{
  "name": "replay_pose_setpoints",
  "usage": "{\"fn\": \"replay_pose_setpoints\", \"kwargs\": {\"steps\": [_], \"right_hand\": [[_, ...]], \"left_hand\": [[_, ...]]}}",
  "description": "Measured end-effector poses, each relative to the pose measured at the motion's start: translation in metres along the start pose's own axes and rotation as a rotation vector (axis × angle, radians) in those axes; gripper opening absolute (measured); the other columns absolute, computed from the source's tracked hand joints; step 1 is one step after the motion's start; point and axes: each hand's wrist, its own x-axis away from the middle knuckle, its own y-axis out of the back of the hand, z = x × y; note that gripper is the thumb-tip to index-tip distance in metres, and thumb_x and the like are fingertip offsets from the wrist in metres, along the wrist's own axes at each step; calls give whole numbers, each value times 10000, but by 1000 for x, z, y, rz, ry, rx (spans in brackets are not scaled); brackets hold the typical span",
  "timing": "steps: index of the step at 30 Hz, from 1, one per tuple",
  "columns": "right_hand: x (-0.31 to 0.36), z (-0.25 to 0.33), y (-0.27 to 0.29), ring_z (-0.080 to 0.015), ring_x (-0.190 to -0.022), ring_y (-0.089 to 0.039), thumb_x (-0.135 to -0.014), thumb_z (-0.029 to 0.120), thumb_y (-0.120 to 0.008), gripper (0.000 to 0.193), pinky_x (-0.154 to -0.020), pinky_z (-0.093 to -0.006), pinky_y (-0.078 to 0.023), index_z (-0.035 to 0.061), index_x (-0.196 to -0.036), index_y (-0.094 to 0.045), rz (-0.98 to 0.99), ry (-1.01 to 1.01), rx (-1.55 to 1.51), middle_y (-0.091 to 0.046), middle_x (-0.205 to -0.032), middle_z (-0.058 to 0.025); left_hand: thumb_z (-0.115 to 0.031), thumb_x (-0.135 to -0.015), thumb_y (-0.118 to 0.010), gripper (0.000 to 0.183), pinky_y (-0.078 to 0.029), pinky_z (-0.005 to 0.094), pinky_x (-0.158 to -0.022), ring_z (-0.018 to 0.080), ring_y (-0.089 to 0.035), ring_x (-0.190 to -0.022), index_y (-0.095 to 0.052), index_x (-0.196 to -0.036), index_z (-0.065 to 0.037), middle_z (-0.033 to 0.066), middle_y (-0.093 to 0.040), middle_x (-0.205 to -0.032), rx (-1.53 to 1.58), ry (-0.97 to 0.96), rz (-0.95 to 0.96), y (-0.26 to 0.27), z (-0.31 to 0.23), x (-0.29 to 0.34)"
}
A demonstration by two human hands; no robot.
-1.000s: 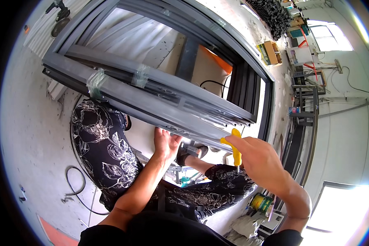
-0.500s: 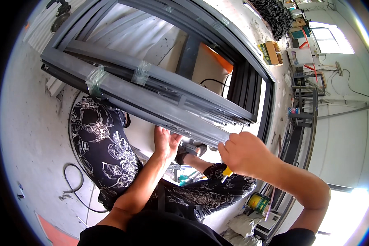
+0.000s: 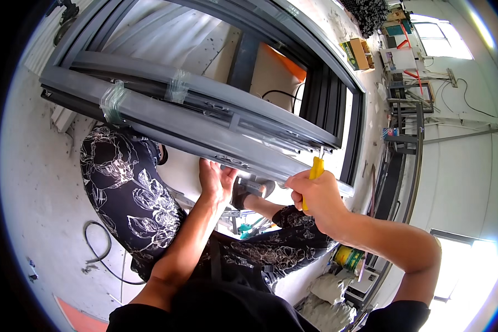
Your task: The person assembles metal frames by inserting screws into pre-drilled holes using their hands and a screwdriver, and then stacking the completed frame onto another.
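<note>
A large dark grey metal window frame (image 3: 166, 115) lies tilted across in front of me, its sashes bound with clear tape (image 3: 113, 102). Under its near rail, my left hand (image 3: 216, 181) is turned palm up, fingers stretched out and touching the rail beside a small slotted fitting (image 3: 233, 161). My right hand (image 3: 322, 200) is closed around a yellow-handled screwdriver (image 3: 316, 168) at the right end of the rail. The screwdriver's thin metal shaft points up towards the sash corner; whether its tip touches is unclear.
My patterned trouser legs (image 3: 128, 185) are below the frame. A dark cable (image 3: 97, 252) curls on the floor at left. An open cardboard box (image 3: 359, 54) stands beyond the frame's far right. Metal racking (image 3: 409, 166) runs along the right, with white sacks (image 3: 331, 288) nearer me.
My right hand has turned the screwdriver from shaft down to shaft up and raised it beside the sash corner. My left hand stays under the rail. The whole view has shifted slightly.
</note>
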Motion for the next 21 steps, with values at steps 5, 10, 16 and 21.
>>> {"fn": "replay_pose_setpoints", "kwargs": {"steps": [5,10,16,21], "right_hand": [[4,19,9,-132,-535,-516,-803,149,-620,190,-551,-286,-449,-3,-689,-610,101,175,258,-571,-581,-51],[-3,21,22,-190,-613,-633,-834,267,-628,266,-606,-308,-499,6,-786,-646,103,202,481,-655,-649,-81],[6,28,18,-313,-737,-670,-825,345,-715,493,-669,-343,-529,29,-1168,-556,-31,695,772,-674,-915,-171],[6,17,18,-358,-729,-639,-834,347,-733,580,-674,-386,-529,44,-1265,-490,-1,1113,819,-625,-998,-133]], "left_hand": [[-449,-1021,-333,533,-445,465,-1063,341,-520,-1215,-388,-1381,-60,115,-478,-1367,-20,13,9,-8,-1,5],[-454,-1024,-330,544,-446,466,-1063,337,-518,-1223,-379,-1383,-49,125,-471,-1378,-26,18,27,-7,-2,4],[-447,-1026,-325,547,-432,465,-1076,329,-521,-1222,-368,-1393,-43,132,-483,-1364,-68,8,39,-12,-4,11],[-473,-1013,-356,574,-425,462,-1077,325,-502,-1232,-363,-1403,-52,124,-453,-1391,-66,6,34,-9,-2,9]]}}
